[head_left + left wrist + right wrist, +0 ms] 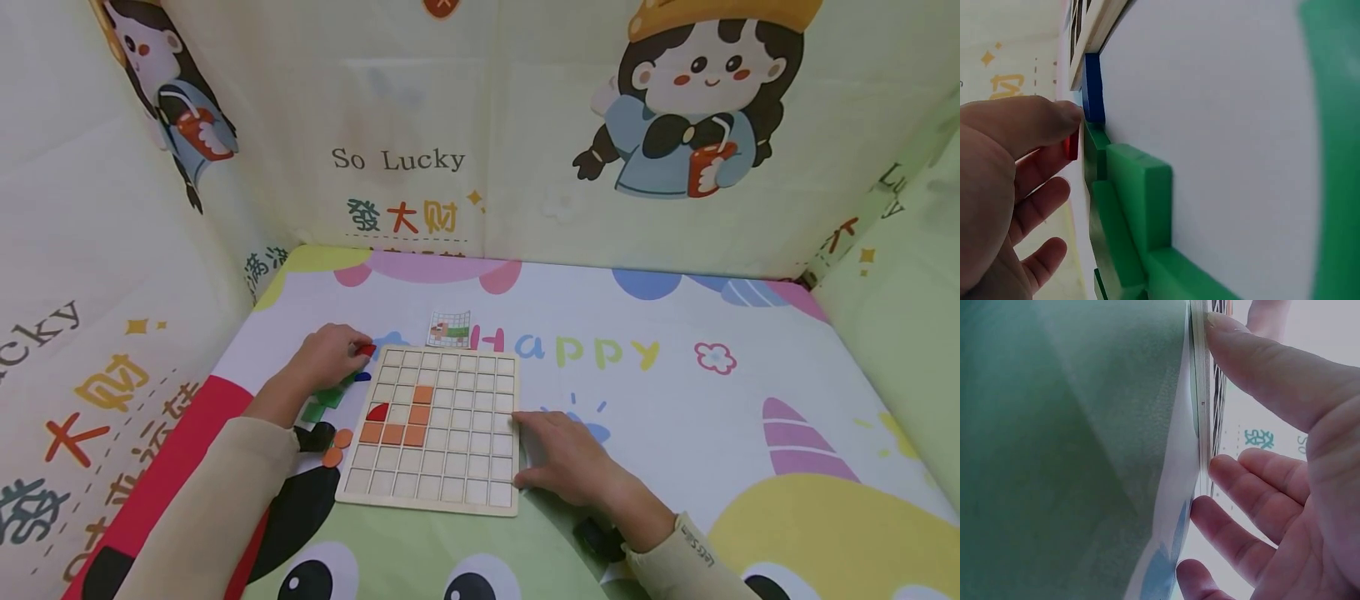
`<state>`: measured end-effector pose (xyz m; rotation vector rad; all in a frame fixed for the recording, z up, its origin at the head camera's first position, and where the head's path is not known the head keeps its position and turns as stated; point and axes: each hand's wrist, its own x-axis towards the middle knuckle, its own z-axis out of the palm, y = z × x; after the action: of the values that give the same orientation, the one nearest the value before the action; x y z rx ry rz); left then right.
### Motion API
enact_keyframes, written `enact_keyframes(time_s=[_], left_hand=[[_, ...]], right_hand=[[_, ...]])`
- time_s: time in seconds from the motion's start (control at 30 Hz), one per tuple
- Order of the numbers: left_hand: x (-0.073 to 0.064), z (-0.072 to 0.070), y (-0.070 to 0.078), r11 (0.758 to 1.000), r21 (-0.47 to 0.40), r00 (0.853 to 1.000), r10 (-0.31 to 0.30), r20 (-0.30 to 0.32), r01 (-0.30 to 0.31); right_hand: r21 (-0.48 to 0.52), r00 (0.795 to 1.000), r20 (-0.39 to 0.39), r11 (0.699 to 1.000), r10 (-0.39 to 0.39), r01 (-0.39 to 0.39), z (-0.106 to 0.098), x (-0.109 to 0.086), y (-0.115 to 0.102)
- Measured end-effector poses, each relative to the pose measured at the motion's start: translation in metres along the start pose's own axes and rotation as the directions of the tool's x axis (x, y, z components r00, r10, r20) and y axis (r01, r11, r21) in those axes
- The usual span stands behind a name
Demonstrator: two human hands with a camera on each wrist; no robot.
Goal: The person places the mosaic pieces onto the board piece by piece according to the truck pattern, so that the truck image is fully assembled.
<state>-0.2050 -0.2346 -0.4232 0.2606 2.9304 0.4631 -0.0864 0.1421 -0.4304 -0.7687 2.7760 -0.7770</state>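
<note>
My left hand (324, 360) pinches a small red piece (1073, 145) between thumb and finger, just off the upper left corner of a wooden grid board (468, 421). Below that hand lie several green blocks (1129, 250) and a blue piece (1093, 87). On the board, orange squares (415, 435) form an L shape, and a red quarter-round piece (378, 412) sits in a cell above the row's left end. My right hand (562, 457) rests against the board's right edge, thumb and fingertips touching it, fingers spread rather than curled.
A small printed pattern card (449, 330) lies behind the board's far edge. Orange round pieces (333, 457) lie left of the board, by the black wrist camera (318, 437). The tabletop carries a colourful cartoon cloth (637, 392), and printed curtains (525, 167) stand around it.
</note>
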Motion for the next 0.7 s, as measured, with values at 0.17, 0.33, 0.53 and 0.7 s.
enact_keyframes(time_s=[0.17,0.33,0.53,0.7], left_hand=[[-0.004,0.002,0.0,1.0,-0.006,1.0,0.004,-0.018,-0.004],[-0.011,0.0,0.004,1.0,0.007,0.999,0.027,-0.04,-0.027],[-0.021,-0.002,0.015,0.996,0.009,0.995,0.087,-0.042,-0.087],[-0.029,0.001,0.027,0.991,-0.003,0.99,0.135,-0.034,-0.135]], right_hand=[[0.004,1.0,-0.001,1.0,0.002,-0.002,0.0,0.0,0.0],[0.002,1.0,-0.001,1.0,0.006,-0.006,0.0,-0.001,0.001],[0.003,1.0,0.004,1.0,0.014,-0.014,0.001,-0.001,0.001],[-0.002,1.0,0.0,1.0,0.004,-0.004,0.0,0.0,0.001]])
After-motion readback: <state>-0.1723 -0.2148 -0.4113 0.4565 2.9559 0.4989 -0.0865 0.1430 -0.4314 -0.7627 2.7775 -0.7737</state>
